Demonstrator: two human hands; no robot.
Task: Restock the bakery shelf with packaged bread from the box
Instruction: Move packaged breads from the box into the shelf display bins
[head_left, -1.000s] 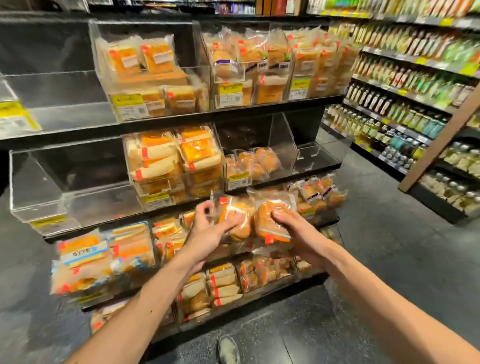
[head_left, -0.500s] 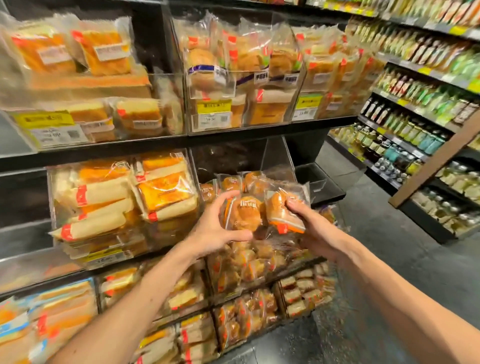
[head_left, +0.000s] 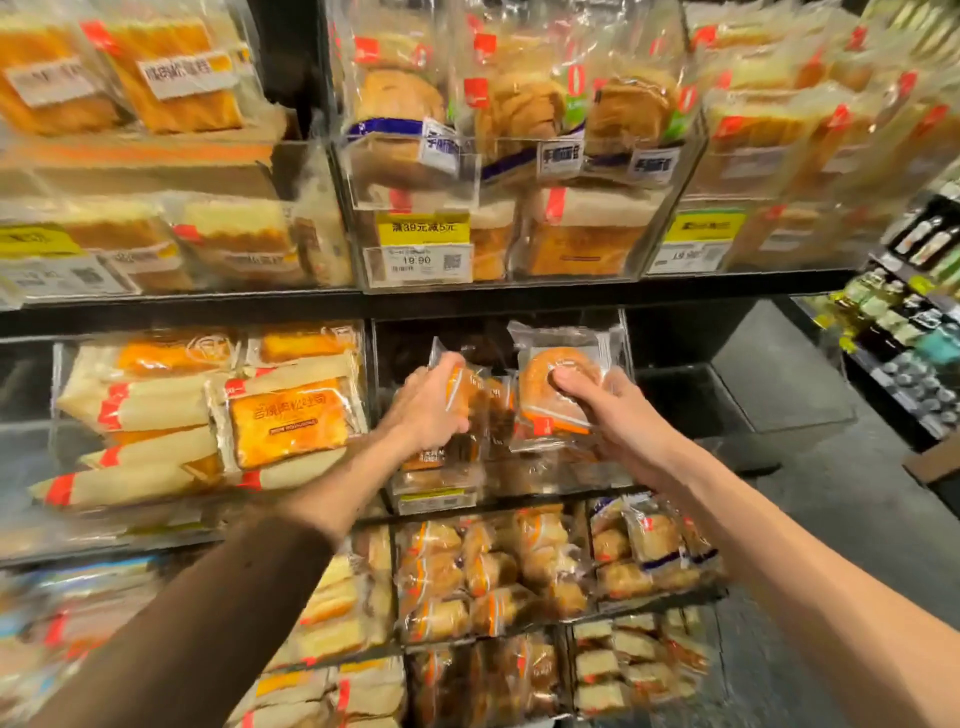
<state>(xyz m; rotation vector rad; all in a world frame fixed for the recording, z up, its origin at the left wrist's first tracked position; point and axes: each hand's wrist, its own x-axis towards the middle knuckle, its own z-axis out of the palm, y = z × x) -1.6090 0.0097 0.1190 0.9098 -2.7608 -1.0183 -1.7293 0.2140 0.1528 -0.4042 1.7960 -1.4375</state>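
My left hand (head_left: 428, 405) grips a clear packet holding a brown bun (head_left: 470, 387) inside the middle clear bin (head_left: 498, 483) of the second shelf. My right hand (head_left: 605, 410) holds a second packet with a round golden bun (head_left: 545, 384), thumb on its face, just right of the first and also inside the bin's opening. Both packets carry red-orange labels. Other bun packets lie lower in the same bin, partly hidden behind my hands. No box is in view.
Long cream sandwich loaves (head_left: 208, 415) fill the bin to the left. An acrylic bin (head_left: 727, 395) to the right holds nothing. Above are bins of loaves with yellow price tags (head_left: 422, 228). Small cake packets (head_left: 519, 571) fill lower shelves. Bottled drinks (head_left: 904, 322) line shelving far right.
The view has closed in on the shelf. Both hands have carried their bun packets forward and up into the middle bin of the second shelf.
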